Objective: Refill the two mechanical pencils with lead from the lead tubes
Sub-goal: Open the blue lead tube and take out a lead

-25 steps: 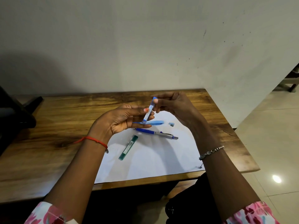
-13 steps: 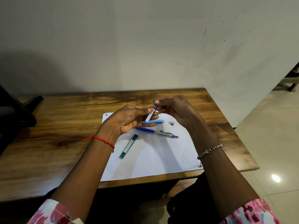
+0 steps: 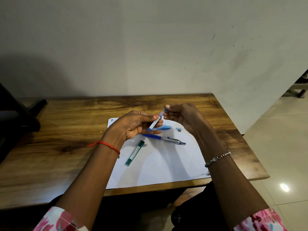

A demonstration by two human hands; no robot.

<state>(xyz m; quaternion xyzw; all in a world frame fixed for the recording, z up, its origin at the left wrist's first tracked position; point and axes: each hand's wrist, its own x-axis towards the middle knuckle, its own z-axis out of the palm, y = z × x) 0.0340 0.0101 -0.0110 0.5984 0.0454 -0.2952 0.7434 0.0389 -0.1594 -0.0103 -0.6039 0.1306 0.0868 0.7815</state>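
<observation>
My left hand holds a blue lead tube tilted, its open top end up to the right. My right hand pinches the tube's small blue cap just off that open end. Under my hands, on the white paper, lies a light blue mechanical pencil with its small cap loose beside it. A dark blue and silver mechanical pencil lies nearer me. A green lead tube rests on the paper to the left.
The paper lies on a wooden table that stands against a white wall. A dark object sits at the table's far left. Tiled floor is to the right.
Both hands dropped lower toward the table. The right hand pulled the blue cap off the tube, and the tube now stands open.
</observation>
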